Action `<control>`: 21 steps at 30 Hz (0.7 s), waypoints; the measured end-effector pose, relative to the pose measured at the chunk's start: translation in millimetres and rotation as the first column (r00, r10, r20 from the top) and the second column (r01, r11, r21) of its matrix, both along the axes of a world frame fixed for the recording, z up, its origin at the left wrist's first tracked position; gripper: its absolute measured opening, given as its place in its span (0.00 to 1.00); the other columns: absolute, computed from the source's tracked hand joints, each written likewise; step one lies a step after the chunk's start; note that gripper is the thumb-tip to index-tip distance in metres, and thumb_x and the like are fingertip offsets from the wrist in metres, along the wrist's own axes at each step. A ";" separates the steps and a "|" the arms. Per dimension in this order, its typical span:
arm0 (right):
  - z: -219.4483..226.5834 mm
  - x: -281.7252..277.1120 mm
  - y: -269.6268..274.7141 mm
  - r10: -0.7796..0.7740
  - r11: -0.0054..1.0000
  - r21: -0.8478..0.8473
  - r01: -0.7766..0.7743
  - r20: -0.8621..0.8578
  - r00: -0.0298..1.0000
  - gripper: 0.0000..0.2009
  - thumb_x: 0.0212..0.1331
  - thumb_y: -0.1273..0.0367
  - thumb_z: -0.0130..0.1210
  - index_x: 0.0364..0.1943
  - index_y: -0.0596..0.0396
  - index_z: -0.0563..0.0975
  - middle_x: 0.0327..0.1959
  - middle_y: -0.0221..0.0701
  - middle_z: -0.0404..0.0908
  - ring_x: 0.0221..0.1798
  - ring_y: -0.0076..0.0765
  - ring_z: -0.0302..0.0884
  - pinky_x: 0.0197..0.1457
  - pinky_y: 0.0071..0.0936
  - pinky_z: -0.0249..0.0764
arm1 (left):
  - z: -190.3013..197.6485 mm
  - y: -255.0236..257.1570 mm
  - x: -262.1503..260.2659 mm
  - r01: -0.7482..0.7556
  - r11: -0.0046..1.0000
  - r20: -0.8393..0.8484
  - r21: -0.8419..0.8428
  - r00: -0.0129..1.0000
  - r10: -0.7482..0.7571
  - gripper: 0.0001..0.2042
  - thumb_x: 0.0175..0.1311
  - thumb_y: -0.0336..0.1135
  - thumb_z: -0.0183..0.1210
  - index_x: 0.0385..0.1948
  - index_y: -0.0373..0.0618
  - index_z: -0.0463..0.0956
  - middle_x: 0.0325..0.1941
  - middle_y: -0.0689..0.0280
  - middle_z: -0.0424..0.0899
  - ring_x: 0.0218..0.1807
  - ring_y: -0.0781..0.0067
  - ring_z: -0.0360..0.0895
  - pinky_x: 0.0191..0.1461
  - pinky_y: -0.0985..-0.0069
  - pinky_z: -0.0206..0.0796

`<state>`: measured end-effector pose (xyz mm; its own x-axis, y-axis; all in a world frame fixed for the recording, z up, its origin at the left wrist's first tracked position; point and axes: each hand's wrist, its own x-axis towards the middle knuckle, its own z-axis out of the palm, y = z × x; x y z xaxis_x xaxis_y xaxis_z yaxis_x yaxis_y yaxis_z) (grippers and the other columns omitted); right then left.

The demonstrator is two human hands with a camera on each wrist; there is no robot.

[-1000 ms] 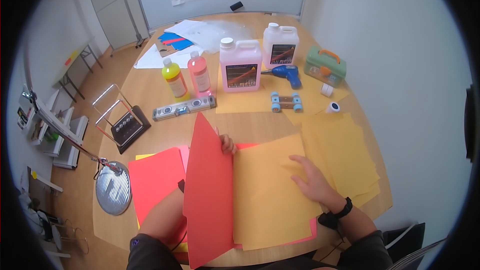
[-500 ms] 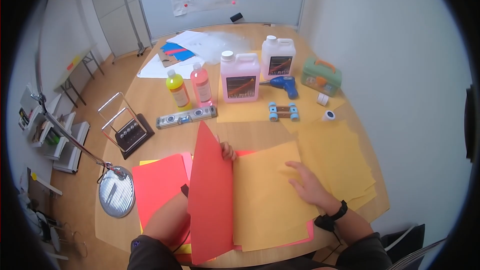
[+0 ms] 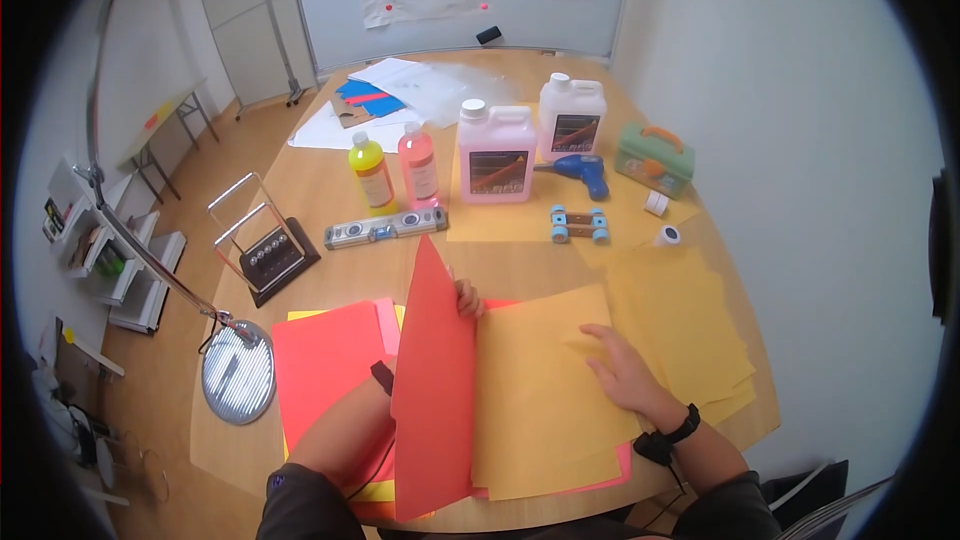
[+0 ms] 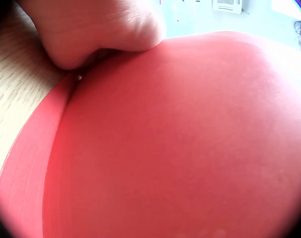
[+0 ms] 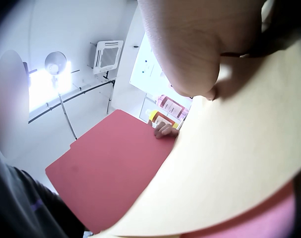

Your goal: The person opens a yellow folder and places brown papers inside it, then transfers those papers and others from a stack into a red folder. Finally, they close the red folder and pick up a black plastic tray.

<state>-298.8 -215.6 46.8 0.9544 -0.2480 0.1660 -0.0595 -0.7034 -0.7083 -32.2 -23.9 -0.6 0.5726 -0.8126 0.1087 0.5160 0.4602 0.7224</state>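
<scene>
A red file folder (image 3: 435, 390) stands opened, its cover raised nearly upright. My left hand (image 3: 467, 297) grips that cover near its fold at the far end, fingers curled round it. In the left wrist view the red cover (image 4: 180, 134) fills most of the picture below the hand (image 4: 101, 29). Inside the folder lies a yellow-orange sheet (image 3: 540, 400). On its right side rests my right hand (image 3: 622, 372), thumb and fingers apart, fingertips on the paper. The right wrist view shows the thumb side of this hand (image 5: 190, 54) against the pale sheet (image 5: 229, 158).
Red and yellow folders (image 3: 330, 360) lie to the left, yellow sheets (image 3: 685, 330) to the right. Beyond stand a spirit level (image 3: 387, 228), bottles (image 3: 372, 180), pink jugs (image 3: 497, 155), a blue drill (image 3: 580, 172), a toy car chassis (image 3: 580, 224), a Newton's cradle (image 3: 270, 255) and a lamp base (image 3: 238, 372).
The head view has shifted slightly. Both hands keep nearly the same places, the left still holding up the red cover and the right still on the yellow-orange sheet.
</scene>
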 end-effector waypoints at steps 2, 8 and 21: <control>2.6 0.3 1.1 0.007 1.000 -0.019 -0.007 0.004 1.000 0.23 0.65 0.75 0.55 0.65 0.58 0.69 0.62 0.48 0.74 0.67 0.56 0.71 0.71 0.41 0.67 | 1.7 -0.4 -1.3 -0.021 1.000 0.041 -0.012 0.999 0.021 0.26 0.83 0.53 0.39 0.19 0.50 0.57 0.19 0.71 0.57 0.27 0.72 0.57 0.41 0.72 0.59; 2.6 1.3 0.3 0.005 0.999 -0.045 -0.005 0.004 1.000 0.23 0.65 0.75 0.54 0.64 0.58 0.68 0.61 0.49 0.74 0.65 0.58 0.72 0.69 0.42 0.69 | 5.1 -0.6 -1.0 0.010 1.000 0.004 0.003 1.000 -0.010 0.27 0.83 0.53 0.39 0.19 0.50 0.57 0.19 0.70 0.56 0.27 0.71 0.57 0.40 0.72 0.58; 7.0 2.0 1.4 -0.006 1.000 0.016 0.007 -0.071 0.997 0.25 0.63 0.77 0.54 0.65 0.59 0.68 0.64 0.48 0.74 0.68 0.57 0.70 0.72 0.42 0.66 | 9.0 5.0 -4.3 0.029 0.999 -0.022 0.032 0.999 -0.029 0.27 0.82 0.54 0.41 0.19 0.48 0.60 0.19 0.71 0.57 0.28 0.73 0.57 0.33 0.74 0.54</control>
